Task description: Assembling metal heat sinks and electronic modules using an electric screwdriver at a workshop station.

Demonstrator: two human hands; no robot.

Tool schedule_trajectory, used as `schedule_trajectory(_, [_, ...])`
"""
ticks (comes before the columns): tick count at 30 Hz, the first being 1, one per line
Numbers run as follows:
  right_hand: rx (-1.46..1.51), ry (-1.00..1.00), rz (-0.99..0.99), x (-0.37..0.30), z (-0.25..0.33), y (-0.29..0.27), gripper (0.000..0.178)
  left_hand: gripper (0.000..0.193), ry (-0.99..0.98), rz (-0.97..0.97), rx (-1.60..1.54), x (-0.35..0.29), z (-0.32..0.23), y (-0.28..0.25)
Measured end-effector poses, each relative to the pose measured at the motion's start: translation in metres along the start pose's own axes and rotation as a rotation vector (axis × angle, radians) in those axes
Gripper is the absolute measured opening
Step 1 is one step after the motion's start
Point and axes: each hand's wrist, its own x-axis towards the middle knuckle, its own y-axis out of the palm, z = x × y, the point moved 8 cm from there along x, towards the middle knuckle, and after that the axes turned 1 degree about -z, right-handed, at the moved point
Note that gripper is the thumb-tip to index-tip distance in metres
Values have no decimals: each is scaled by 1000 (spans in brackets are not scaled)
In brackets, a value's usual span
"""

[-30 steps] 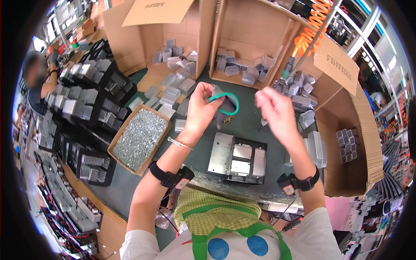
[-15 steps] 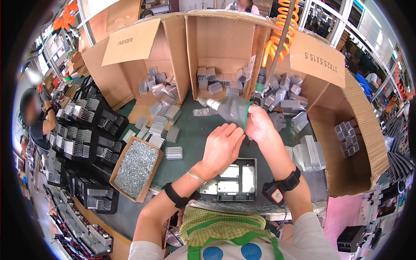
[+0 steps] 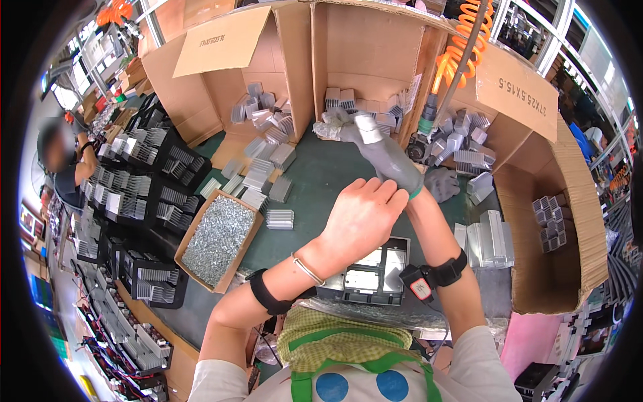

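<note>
A grey work glove [image 3: 392, 161] with a green cuff covers my right hand [image 3: 385, 153], which reaches forward over the bench. Its fingers stretch out with gaps between them, and pale wrapping shows on the fingertips. Bare and closed, my left hand [image 3: 365, 213] pinches the glove's cuff at the right wrist. A second grey glove [image 3: 442, 183] lies on the bench just right of the right wrist. Below my hands sits a black frame tray [image 3: 405, 258] with silvery plates in it.
Open cartons [image 3: 368, 47] holding finned metal heat sinks [image 3: 258, 175] line the back. A box of small metal parts [image 3: 220, 242] stands left, beside black racks [image 3: 151, 214] of heat sinks. An orange coiled hose [image 3: 462, 47] hangs at right. Another person [image 3: 63, 161] works far left.
The glove has come further down over my right hand, and its fingers now point forward. My left hand has moved right with the cuff. The view has shifted slightly.
</note>
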Motion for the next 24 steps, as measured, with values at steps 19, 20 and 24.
schedule_trajectory(19, [-2186, -788, -165, -32, 71, 38, 43, 19, -72, 72, -174, 0, 1, 1])
schedule_trajectory(20, [-2156, -829, -224, -35, 76, 37, 43, 19, -210, 92, -295, -4, 12, 1])
schedule_trajectory(24, [-2655, -645, -214, -24, 52, 29, 38, 17, -375, -137, -583, -7, 38, -7])
